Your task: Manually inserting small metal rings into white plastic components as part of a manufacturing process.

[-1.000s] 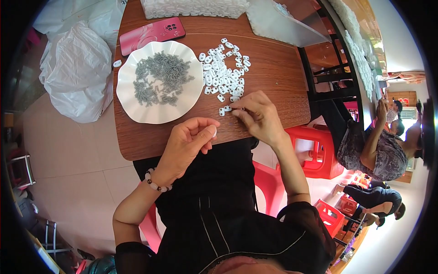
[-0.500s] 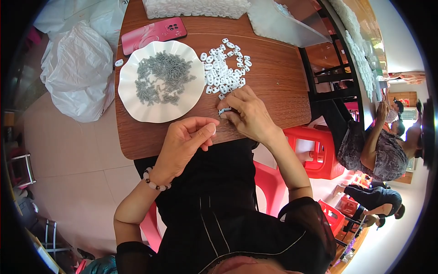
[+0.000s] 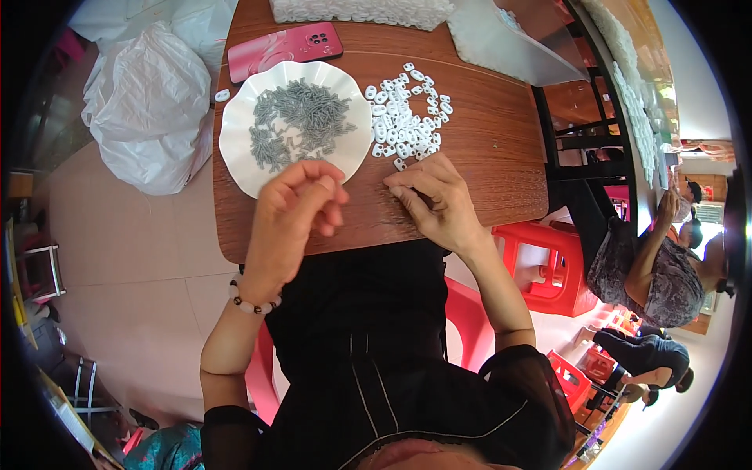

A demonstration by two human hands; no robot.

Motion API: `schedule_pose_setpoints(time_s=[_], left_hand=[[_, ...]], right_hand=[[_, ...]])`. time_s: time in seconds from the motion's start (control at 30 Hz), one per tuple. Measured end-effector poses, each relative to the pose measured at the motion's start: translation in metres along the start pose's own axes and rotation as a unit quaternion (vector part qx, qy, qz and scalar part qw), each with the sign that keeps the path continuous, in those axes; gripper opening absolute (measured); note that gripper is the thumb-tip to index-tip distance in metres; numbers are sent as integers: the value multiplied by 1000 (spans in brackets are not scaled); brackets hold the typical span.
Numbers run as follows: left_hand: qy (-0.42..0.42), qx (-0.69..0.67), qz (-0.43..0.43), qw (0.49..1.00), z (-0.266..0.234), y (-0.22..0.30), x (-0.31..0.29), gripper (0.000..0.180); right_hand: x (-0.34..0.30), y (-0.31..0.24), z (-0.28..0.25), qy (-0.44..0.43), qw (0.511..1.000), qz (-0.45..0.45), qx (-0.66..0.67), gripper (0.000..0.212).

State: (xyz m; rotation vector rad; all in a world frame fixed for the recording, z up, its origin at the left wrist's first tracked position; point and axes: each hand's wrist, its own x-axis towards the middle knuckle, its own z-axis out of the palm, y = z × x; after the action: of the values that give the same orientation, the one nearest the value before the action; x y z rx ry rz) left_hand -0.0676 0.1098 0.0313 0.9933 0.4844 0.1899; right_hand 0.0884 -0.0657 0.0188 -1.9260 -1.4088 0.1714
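My left hand [image 3: 301, 207] hovers over the near rim of a white scalloped plate [image 3: 236, 133]. Its fingers are curled, with the thumb against the index finger; what they hold, if anything, is hidden. A heap of small grey screw-like pieces [image 3: 309, 110] lies in the plate. To the right of it, my right hand [image 3: 439, 200] rests low over the wooden table, thumb and index finger pinched. I cannot make out anything between them. Just beyond its fingertips spreads a pile of small white oval plastic pieces [image 3: 401, 121] with holes.
A pink phone [image 3: 286, 51] lies behind the plate, with one stray white piece [image 3: 222, 95] at the left edge. White packed blocks [image 3: 356, 12] and a translucent bin [image 3: 509, 43] stand at the back. A white bag [image 3: 153, 110] is left; red stools [image 3: 540, 266] and people are right.
My left hand has moved left and up to the plate's rim. The blue-white piece seen at my right fingertips no longer shows. The whole view has shifted slightly.
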Motion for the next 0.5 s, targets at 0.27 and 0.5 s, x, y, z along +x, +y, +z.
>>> schedule_pose_setpoints(time_s=[0.27,0.5], left_hand=[[75,389,176,901,-32,21,29,17],[101,559,172,805,-42,38,43,16]], right_hand=[[1,-7,-2,58,997,50,13,15],[-6,-5,-6,61,997,53,11,15]])
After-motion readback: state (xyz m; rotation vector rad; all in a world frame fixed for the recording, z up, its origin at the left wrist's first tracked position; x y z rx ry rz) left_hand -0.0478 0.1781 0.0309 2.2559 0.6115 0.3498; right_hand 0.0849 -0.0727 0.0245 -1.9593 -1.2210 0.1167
